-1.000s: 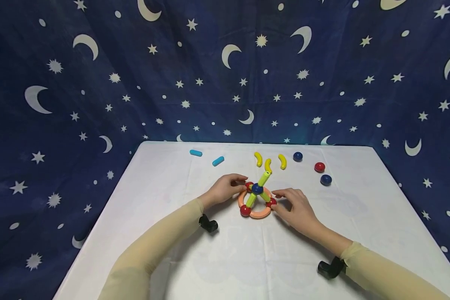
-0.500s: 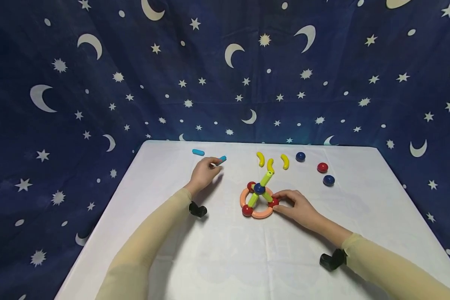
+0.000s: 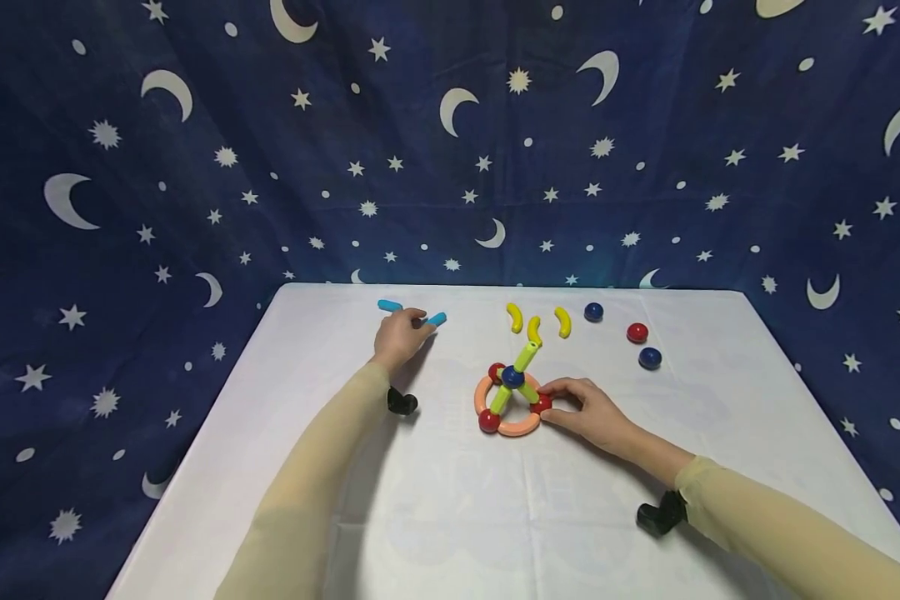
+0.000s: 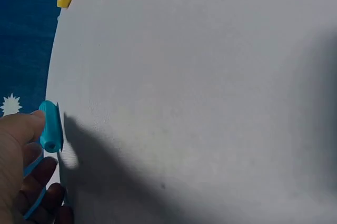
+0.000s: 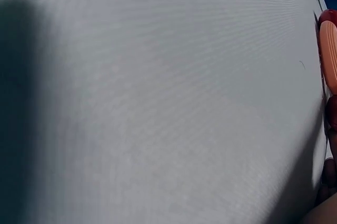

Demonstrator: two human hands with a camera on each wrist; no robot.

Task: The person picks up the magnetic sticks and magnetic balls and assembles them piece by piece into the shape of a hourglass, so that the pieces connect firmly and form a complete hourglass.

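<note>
My right hand (image 3: 596,421) pinches a red ball (image 3: 542,403) on a magnetic-rod structure between thumb and forefinger. Curved orange rods (image 3: 520,427) and red balls make its ring base. Lime rods (image 3: 501,401) slant up to a blue ball (image 3: 513,377), topped by another lime rod (image 3: 526,357). Over at the far left, my left hand (image 3: 399,340) is beside two light-blue rods. Its thumb overlaps the nearer blue rod (image 4: 51,126) in the left wrist view, with the fingers spread apart below. The farther blue rod (image 3: 389,306) lies just beyond its knuckles.
Three curved yellow rods (image 3: 563,322) lie behind the structure. Right of them are two loose blue balls (image 3: 650,358) and a red ball (image 3: 637,332). A white cloth (image 3: 450,517) covers the table, and a starry curtain (image 3: 390,167) hangs along its back edge.
My left hand has left the structure's side and moved up and left to the blue rods, then slightly farther left. The right hand keeps its pinch, and both blue rods look unmoved.
</note>
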